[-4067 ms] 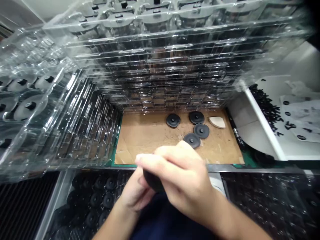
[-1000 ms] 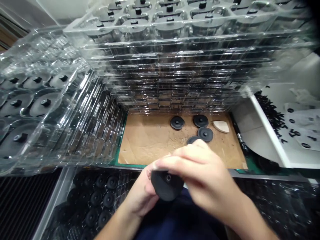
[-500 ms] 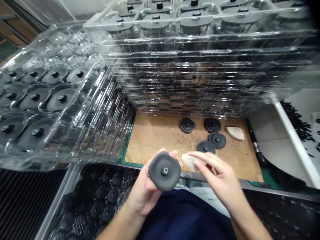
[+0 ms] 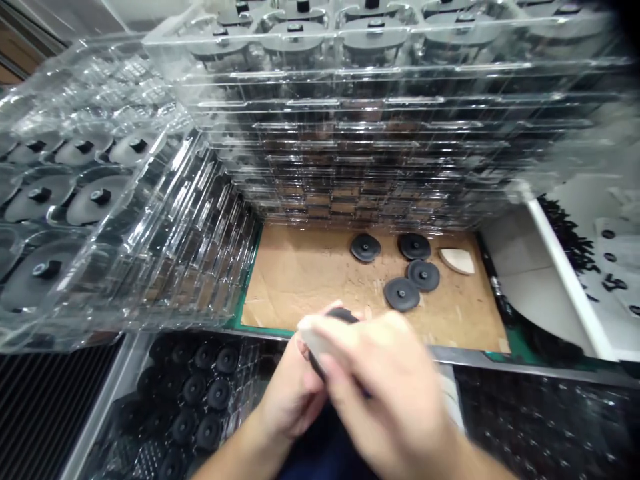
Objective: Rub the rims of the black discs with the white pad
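Observation:
My left hand point(image 4: 290, 397) is closed around a black rounded disc point(image 4: 343, 314). Most of that disc is hidden behind my right hand point(image 4: 393, 373), which is blurred by motion. Pinched in my right fingers is a pale, flat, curved-edged piece point(image 4: 314, 341), held against or just over the disc's edge; I cannot tell if they touch. Beyond my hands, several similar discs with central stubs, such as one black disc point(image 4: 402, 294), lie on a cardboard sheet point(image 4: 300, 280). A second pale wedge-shaped piece point(image 4: 457, 261) rests at the sheet's right.
Tall stacks of clear plastic trays point(image 4: 350, 127) filled with discs rise behind the cardboard. Another clear tray stack point(image 4: 200, 233) stands at the left. A white bin point(image 4: 575, 273) with small black parts is at the right. More discs point(image 4: 195, 389) sit low on the left.
My right hand has moved left with the pale piece, onto the disc in my left hand. That disc has tilted and is now largely covered. The view has shifted slightly.

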Action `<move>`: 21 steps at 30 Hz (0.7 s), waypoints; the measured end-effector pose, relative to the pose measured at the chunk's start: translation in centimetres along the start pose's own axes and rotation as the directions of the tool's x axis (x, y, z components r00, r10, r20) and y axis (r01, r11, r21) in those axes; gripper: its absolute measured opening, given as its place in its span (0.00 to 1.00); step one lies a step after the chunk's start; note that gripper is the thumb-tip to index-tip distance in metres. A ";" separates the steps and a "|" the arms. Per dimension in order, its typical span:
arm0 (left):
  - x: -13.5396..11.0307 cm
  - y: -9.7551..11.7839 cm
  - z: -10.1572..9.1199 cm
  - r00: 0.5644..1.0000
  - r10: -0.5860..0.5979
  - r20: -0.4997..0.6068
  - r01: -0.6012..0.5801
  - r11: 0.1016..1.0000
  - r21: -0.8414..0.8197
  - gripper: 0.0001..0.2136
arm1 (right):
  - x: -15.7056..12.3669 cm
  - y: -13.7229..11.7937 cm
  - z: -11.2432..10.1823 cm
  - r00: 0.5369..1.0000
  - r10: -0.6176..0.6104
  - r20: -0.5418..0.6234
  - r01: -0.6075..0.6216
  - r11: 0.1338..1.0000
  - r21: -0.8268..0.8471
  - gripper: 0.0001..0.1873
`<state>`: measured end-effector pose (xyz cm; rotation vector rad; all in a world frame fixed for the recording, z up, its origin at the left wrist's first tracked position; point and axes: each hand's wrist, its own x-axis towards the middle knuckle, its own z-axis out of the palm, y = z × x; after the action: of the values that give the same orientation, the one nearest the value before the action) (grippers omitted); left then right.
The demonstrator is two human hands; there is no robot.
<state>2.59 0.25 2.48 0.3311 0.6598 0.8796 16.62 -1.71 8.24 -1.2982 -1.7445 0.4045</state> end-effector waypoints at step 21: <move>0.3 0.4 0.9 0.994 -0.060 0.093 0.054 0.996 0.066 0.32 | 0.6 1.5 -1.4 0.992 -0.060 0.108 0.079 0.980 -0.181 0.14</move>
<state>3.09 0.68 3.28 0.4065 0.6068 0.7852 18.56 -0.89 8.26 -1.3625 -1.9457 0.2774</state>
